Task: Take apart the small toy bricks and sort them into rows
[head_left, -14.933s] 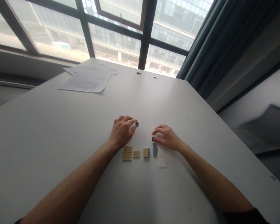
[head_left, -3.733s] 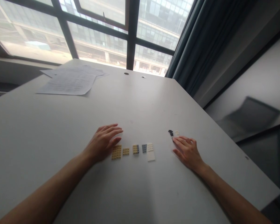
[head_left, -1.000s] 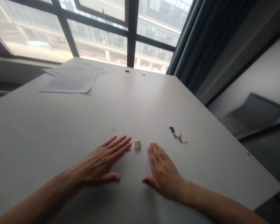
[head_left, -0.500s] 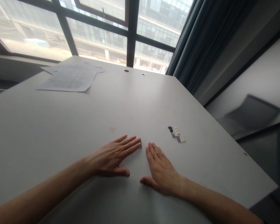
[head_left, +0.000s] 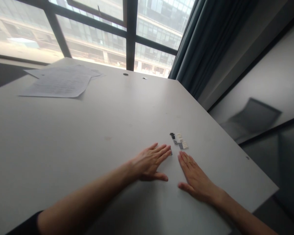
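My left hand (head_left: pixel 153 163) lies flat, palm down on the table, fingers stretched out to the right. At its fingertips is a small grey brick (head_left: pixel 171 152), partly hidden by them. To the right, my right hand (head_left: pixel 196 179) also rests flat with straight fingers and the thumb apart, holding nothing. Just beyond both hands lies a loose group of small toy building bricks: a black brick (head_left: pixel 172 135), a white brick (head_left: pixel 179 136), a grey brick (head_left: pixel 180 146) and a cream brick (head_left: pixel 185 145), among several pieces.
The white table (head_left: pixel 71 137) stretches to the window (head_left: pixel 129 39). Printed paper sheets (head_left: pixel 58 81) lie at the far left. Two small round fittings, one a dark disc (head_left: pixel 125 74), sit near the far edge. A dark curtain (head_left: pixel 198 49) hangs at the right.
Both hands have slid right across the table, closer to the brick group. The small grey brick has moved along at my left fingertips. The camera view has shifted slightly.
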A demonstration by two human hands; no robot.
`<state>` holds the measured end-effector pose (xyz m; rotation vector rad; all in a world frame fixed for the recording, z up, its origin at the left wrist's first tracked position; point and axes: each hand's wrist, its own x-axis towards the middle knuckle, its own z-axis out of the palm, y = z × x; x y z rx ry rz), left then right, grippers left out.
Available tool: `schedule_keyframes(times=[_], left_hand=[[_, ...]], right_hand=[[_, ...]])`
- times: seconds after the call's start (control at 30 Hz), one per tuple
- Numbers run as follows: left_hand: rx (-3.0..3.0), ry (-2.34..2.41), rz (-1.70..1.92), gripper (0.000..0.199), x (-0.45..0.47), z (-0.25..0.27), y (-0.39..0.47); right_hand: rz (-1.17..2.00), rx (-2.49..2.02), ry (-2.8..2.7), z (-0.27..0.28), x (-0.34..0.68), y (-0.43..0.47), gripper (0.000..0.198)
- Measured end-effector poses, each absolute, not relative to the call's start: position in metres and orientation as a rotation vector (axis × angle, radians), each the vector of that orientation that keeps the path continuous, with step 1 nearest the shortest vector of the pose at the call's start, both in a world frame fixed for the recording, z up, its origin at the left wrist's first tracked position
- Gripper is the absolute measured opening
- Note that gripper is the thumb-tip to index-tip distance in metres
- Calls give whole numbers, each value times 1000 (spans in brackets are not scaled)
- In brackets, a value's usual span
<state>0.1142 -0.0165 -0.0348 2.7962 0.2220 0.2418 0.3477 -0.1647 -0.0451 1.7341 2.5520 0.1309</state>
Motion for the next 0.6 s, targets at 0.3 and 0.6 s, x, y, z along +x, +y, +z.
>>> schedule_keyframes(times=[0.3,0.6], left_hand=[[2786,267,285,94,165,-37,-24],[2509,728,861,84,87,-32,23]], right_hand=[[140,1779,2559,-49,371,-165,93],[-98,2461,2633,-50,376,-174,77]])
